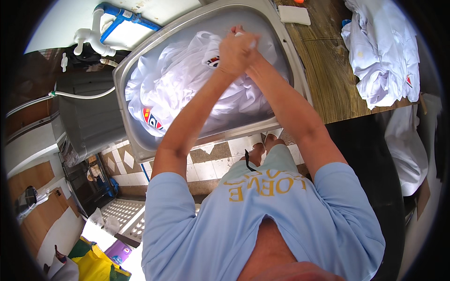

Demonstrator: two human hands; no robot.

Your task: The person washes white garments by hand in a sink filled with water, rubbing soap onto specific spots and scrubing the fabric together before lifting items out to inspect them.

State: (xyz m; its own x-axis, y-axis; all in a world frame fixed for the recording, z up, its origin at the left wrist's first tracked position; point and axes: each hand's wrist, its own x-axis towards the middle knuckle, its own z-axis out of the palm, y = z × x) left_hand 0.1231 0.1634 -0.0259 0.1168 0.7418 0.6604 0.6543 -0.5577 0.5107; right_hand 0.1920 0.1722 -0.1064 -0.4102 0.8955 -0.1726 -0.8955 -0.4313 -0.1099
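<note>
My left hand [228, 57] and my right hand [251, 46] are pressed together, closed on a bunched part of a white garment. A little white cloth shows between the fingers, but most of the held part is hidden by the hands. Just beneath them, a pile of wet white garments [180, 79] lies in cloudy water. Red, yellow and black printed patches show on the cloth, one at the pile's lower left and another beside my left hand. A large grey sink basin [125, 105] surrounds the pile.
Right of the basin, more white garments [382, 56] lie on a wooden counter [328, 70], with a pale flat block [294, 15] near its far edge. White and blue pipes [96, 35] stand at the far left. A white hose [84, 96] reaches the basin's left side.
</note>
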